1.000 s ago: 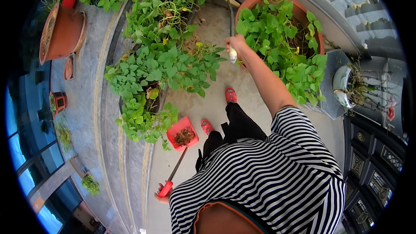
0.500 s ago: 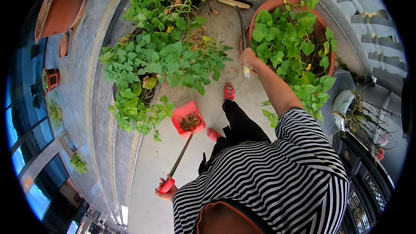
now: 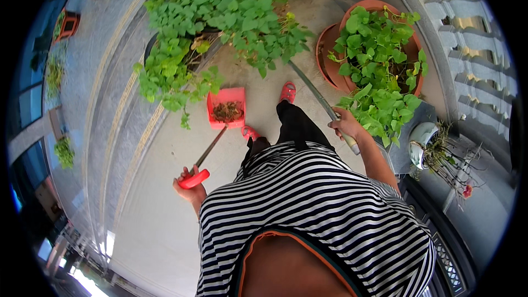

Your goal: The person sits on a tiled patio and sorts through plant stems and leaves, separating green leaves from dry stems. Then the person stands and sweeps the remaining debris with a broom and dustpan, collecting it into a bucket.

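Observation:
My left hand [image 3: 188,187] is closed around the red grip of a long-handled dustpan [image 3: 226,94]. The red pan rests on the concrete floor ahead of me, left of my feet, with brown dry leaves and dirt [image 3: 228,111] in it. My right hand [image 3: 345,123] grips the grey pole of a broom [image 3: 313,93] near its pale upper end. That pole slants away to the far left, and its lower end and head are hidden under the leafy green plants [image 3: 236,22].
A large round terracotta pot [image 3: 419,49] of leafy vines stands at the right, beside a low wall and a stone balustrade [image 3: 467,38]. A white-and-green planter [image 3: 422,142] sits nearer on the right. Grey steps [image 3: 118,104] run along the left. I wear red shoes [image 3: 287,92].
My right hand has drawn back toward me with the broom. Its head, visible by the large pot before, is now hidden under the plants. My view has shifted.

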### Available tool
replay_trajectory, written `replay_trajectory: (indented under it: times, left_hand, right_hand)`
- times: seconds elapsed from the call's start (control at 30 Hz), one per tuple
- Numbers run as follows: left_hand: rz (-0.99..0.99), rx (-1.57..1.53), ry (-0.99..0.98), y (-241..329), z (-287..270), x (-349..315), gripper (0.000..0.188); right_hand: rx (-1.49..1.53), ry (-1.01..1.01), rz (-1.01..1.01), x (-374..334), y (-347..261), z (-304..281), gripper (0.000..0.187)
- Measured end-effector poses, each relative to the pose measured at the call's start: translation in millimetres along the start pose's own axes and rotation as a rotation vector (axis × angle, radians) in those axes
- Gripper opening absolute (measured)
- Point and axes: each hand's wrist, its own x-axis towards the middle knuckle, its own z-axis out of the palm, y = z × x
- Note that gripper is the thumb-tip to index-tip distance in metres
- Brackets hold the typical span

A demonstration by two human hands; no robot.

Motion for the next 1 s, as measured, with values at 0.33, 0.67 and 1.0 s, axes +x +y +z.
replay_trajectory:
  times: [0.33, 0.67, 1.0]
  left_hand:
    - [0.02, -0.067, -0.086, 67.5, -113.8, 24.3, 0.025]
    - [0.046, -0.144, 0.004, 96.0, -211.4, 50.2, 0.023]
    - [0.078, -0.109, 0.062, 97.7, -249.8, 59.1, 0.02]
  right_hand:
    - [0.052, 0.159, -0.08, 154.8, -29.3, 140.8, 0.009]
    - [-0.374, -0.025, 0.0, 8.8, 54.1, 239.0, 0.058]
    - [-0.143, 0.056, -0.122, -7.0, 37.7, 214.1, 0.043]
